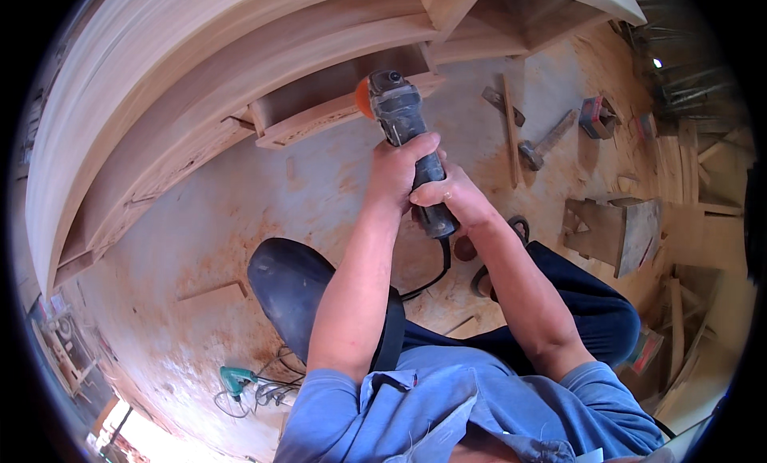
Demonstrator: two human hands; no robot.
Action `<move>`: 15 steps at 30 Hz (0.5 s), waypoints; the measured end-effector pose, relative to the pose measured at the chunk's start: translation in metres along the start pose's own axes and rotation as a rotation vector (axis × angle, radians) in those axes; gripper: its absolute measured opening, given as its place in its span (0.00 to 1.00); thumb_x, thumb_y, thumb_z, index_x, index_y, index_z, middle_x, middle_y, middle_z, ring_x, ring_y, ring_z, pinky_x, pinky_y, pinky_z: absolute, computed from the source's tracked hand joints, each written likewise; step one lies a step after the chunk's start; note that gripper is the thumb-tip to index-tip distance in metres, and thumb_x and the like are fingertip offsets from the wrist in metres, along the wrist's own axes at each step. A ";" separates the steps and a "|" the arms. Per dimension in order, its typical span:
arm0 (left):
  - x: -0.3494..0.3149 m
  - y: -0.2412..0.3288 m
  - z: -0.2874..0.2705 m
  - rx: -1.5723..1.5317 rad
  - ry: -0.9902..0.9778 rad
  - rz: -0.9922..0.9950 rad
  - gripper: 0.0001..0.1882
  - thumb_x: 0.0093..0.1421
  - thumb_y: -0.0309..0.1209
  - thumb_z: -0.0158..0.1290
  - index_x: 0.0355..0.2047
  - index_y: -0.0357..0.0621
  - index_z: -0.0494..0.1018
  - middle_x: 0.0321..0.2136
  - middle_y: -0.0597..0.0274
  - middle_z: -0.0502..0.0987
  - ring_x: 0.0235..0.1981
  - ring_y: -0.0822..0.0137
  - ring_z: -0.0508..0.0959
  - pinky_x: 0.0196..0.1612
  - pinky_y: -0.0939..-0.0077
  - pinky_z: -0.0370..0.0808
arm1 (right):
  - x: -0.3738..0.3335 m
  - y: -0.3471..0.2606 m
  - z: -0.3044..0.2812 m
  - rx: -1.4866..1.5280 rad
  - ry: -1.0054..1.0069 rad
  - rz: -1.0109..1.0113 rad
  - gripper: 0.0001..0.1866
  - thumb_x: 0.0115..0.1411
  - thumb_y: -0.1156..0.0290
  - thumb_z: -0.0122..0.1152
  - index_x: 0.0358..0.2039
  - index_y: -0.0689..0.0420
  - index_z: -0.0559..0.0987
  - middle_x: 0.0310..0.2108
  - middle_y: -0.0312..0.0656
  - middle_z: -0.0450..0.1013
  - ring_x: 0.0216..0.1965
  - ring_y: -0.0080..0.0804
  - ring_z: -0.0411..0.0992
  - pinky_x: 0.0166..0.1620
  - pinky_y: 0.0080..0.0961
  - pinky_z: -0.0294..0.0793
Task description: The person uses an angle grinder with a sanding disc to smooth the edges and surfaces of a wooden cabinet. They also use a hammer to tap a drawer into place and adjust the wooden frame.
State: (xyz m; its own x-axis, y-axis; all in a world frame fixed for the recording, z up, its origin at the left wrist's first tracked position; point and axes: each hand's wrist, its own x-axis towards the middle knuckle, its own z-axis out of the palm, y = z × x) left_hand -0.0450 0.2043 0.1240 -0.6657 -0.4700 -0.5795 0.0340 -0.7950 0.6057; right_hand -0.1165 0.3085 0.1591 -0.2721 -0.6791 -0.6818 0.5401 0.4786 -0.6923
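Grey angle grinder (403, 127) with orange guard (black cord trailing), held lengthwise; disc end against the pale wooden frame (335, 111).

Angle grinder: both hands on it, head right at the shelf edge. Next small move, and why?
Probably ease the angle grinder forward so its orange-guarded head meets the front edge of the wooden shelf. The left hand wraps the body near the head, the right hand holds the rear grip, and the head sits right at that edge. Whether it already touches cannot be told.
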 end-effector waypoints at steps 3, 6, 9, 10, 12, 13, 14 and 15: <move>0.007 -0.004 0.017 0.040 -0.035 -0.032 0.14 0.54 0.31 0.65 0.34 0.33 0.76 0.27 0.53 0.80 0.24 0.64 0.80 0.31 0.69 0.80 | -0.006 -0.003 -0.013 0.042 0.049 -0.026 0.37 0.40 0.69 0.67 0.53 0.63 0.66 0.32 0.44 0.73 0.26 0.34 0.75 0.29 0.30 0.78; 0.016 -0.009 0.037 0.085 -0.072 -0.067 0.15 0.53 0.33 0.65 0.35 0.33 0.76 0.27 0.53 0.81 0.25 0.64 0.81 0.32 0.68 0.80 | -0.012 -0.004 -0.031 0.086 0.108 -0.059 0.33 0.41 0.69 0.67 0.49 0.63 0.68 0.31 0.44 0.73 0.25 0.34 0.75 0.28 0.30 0.78; 0.032 -0.021 0.053 0.142 -0.111 -0.089 0.18 0.53 0.35 0.66 0.37 0.34 0.76 0.28 0.52 0.81 0.25 0.64 0.81 0.32 0.67 0.80 | -0.015 -0.004 -0.046 0.090 0.158 -0.104 0.27 0.42 0.68 0.66 0.44 0.64 0.72 0.30 0.45 0.74 0.24 0.36 0.75 0.27 0.30 0.77; 0.038 -0.025 0.060 0.155 -0.131 -0.103 0.18 0.52 0.35 0.67 0.37 0.34 0.76 0.28 0.52 0.81 0.25 0.64 0.81 0.32 0.67 0.80 | -0.016 -0.004 -0.052 0.091 0.187 -0.119 0.27 0.42 0.68 0.66 0.44 0.64 0.72 0.30 0.45 0.74 0.24 0.36 0.75 0.27 0.30 0.78; 0.046 -0.032 0.070 0.145 -0.191 -0.125 0.18 0.51 0.35 0.67 0.35 0.34 0.77 0.28 0.52 0.81 0.25 0.64 0.81 0.32 0.68 0.80 | -0.018 -0.002 -0.063 0.113 0.211 -0.134 0.25 0.43 0.68 0.65 0.43 0.65 0.73 0.30 0.46 0.75 0.23 0.37 0.76 0.27 0.31 0.80; 0.046 -0.034 0.075 0.164 -0.199 -0.112 0.18 0.51 0.35 0.67 0.35 0.34 0.77 0.28 0.52 0.81 0.25 0.64 0.81 0.32 0.67 0.80 | -0.019 -0.001 -0.068 0.123 0.214 -0.147 0.25 0.43 0.68 0.65 0.43 0.65 0.73 0.30 0.46 0.75 0.23 0.37 0.76 0.27 0.31 0.80; 0.046 -0.036 0.080 0.183 -0.206 -0.098 0.18 0.51 0.35 0.67 0.35 0.34 0.77 0.28 0.52 0.81 0.25 0.64 0.81 0.32 0.67 0.80 | -0.020 0.001 -0.072 0.132 0.215 -0.159 0.25 0.43 0.68 0.65 0.42 0.65 0.73 0.29 0.46 0.75 0.23 0.37 0.76 0.26 0.31 0.80; 0.046 -0.037 0.082 0.202 -0.211 -0.084 0.18 0.51 0.35 0.67 0.35 0.34 0.76 0.28 0.52 0.81 0.25 0.64 0.81 0.32 0.67 0.80 | -0.021 0.002 -0.074 0.141 0.214 -0.171 0.25 0.43 0.68 0.65 0.42 0.65 0.73 0.29 0.46 0.75 0.23 0.37 0.76 0.26 0.31 0.80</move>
State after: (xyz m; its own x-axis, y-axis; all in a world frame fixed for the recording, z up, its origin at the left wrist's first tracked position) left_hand -0.1379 0.2434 0.1192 -0.8010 -0.2988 -0.5187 -0.1624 -0.7254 0.6688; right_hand -0.1682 0.3649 0.1547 -0.5226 -0.6031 -0.6026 0.5731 0.2749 -0.7720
